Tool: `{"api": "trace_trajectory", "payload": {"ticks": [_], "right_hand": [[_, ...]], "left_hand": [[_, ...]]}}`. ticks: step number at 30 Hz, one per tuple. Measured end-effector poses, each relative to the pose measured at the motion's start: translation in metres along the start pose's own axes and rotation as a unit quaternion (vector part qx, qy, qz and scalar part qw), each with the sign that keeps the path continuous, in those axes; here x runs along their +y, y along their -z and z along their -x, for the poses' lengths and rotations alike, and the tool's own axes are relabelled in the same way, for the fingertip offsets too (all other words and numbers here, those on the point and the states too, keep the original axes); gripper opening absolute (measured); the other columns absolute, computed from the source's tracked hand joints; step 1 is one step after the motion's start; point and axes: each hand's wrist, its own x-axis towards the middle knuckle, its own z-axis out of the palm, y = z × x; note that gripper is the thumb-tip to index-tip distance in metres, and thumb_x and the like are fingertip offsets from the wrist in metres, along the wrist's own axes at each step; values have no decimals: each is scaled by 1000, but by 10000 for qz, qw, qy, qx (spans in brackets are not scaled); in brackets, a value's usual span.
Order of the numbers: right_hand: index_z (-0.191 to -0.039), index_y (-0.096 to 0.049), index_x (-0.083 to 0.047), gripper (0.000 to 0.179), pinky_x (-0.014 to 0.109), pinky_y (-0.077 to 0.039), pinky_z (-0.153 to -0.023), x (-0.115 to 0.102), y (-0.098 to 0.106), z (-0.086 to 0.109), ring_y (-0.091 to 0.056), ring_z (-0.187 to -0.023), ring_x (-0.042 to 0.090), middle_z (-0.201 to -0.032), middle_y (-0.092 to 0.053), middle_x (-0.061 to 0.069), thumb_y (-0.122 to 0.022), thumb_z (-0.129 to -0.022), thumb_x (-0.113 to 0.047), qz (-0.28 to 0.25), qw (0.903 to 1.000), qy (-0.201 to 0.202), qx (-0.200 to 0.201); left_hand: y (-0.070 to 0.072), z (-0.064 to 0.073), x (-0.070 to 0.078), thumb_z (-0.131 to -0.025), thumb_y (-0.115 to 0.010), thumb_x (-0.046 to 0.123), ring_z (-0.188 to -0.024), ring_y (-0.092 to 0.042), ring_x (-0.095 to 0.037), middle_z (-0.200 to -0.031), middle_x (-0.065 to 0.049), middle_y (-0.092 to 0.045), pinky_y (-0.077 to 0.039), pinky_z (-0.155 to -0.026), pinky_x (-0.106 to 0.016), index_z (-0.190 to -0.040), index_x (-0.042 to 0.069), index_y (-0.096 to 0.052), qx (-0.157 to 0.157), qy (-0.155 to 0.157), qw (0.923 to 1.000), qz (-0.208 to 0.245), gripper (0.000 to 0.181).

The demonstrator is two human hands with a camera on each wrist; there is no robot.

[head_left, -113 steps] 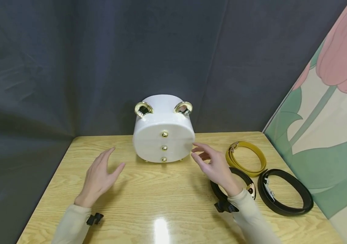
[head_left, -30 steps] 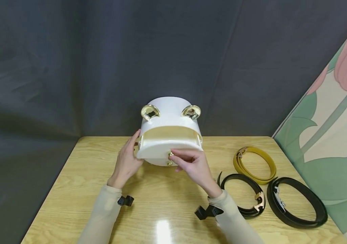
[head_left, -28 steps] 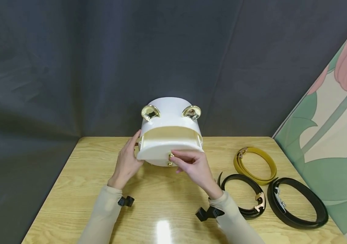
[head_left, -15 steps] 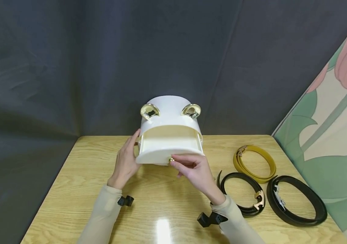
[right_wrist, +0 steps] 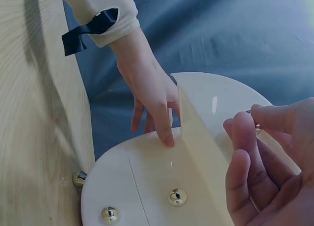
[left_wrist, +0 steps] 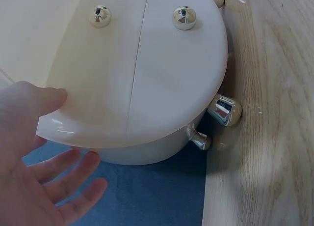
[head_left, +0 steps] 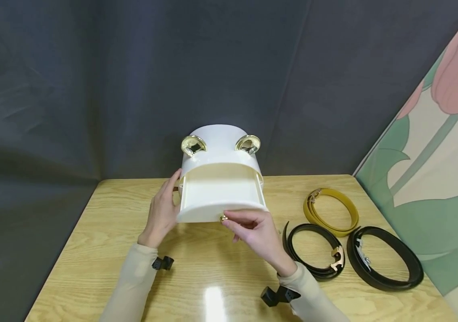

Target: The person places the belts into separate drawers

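Observation:
A white rounded drawer box (head_left: 221,145) with gold ear-shaped rings stands at the back of the table. Its top drawer (head_left: 200,213) is pulled out, and no contents show inside. With thumb and fingertips my right hand (head_left: 258,230) pinches that drawer's gold knob (head_left: 223,218). My left hand (head_left: 160,215) rests at the box's left side; the left wrist view shows its thumb (left_wrist: 51,99) on the front face and the fingers loosely extended along the side. Below the drawer, two more gold knobs appear in that view, one of them a lower knob (left_wrist: 184,17).
On the right of the wooden table (head_left: 188,273) lie a coiled yellow belt (head_left: 351,208), a black belt with a gold buckle (head_left: 313,270) and a black belt with a silver buckle (head_left: 407,255). A dark curtain (head_left: 212,67) hangs behind; a floral cloth (head_left: 434,188) borders the right.
Both hands have come from apart to the box. The top drawer, shut at first, has been drawn toward me by the right hand, further in each frame. The left hand stays at the side.

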Motion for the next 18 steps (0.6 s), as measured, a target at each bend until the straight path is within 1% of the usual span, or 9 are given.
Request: {"api": "trace_trajectory", "payload": {"ticks": [4,7,9,11,14,16,18], "right_hand": [[-112,-78,11,23,31,-60,-52,3,0,3,-67,-55,5,-101,-79,26,-79,-90,5,1,9999,113,-17],[-112,-78,11,22,31,-60,-51,4,1,5,-67,-54,5,-99,-79,26,-79,-90,6,-28,9999,166,-34],[-112,-78,11,23,31,-60,-52,6,1,5,-67,-54,5,-99,-79,26,-79,-90,5,-47,9998,194,-52],[-113,-77,11,23,31,-60,-52,6,1,5,-67,-54,5,-99,-79,26,-79,-90,5,-66,9997,211,-53],[-113,-77,11,23,31,-60,-51,8,1,5,-67,-54,5,-98,-79,27,-78,-90,7,-80,9997,245,-59],[-113,-77,11,23,33,-60,-51,9,2,5,-67,-54,5,-98,-79,27,-78,-91,7,-94,9996,258,-71],[-113,-77,11,23,35,-60,-50,9,3,5,-67,-54,6,-98,-79,27,-78,-91,7,-99,9995,271,-88]], "left_hand": [[3,-2,-2,-99,-77,11,-121,-70,-40,-161,-17,-52,-60,-85,-54,-167,15,-36,-190,143,9997,97,80],[5,-3,-3,-104,-69,23,-121,-70,-38,-161,-15,-52,-58,-92,-57,-167,20,-36,-292,271,9990,197,71],[7,-4,-3,-108,-63,28,-121,-70,-37,-160,-14,-53,-57,-95,-58,-167,22,-37,-314,314,9987,266,65],[8,-5,-1,-110,-57,29,-120,-71,-36,-159,-13,-55,-57,-97,-58,-166,21,-40,-309,338,9984,328,59],[11,-5,1,-113,-51,30,-114,-73,-35,-155,-12,-59,-58,-96,-56,-161,17,-47,-200,383,9981,433,50],[13,-5,5,-114,-50,31,-107,-74,-34,-151,-12,-63,-60,-92,-52,-157,15,-53,-78,468,9974,551,46],[16,-5,9,-114,-50,34,-100,-75,-32,-148,-11,-66,-61,-86,-44,-154,14,-57,31,601,9956,717,45]]}}
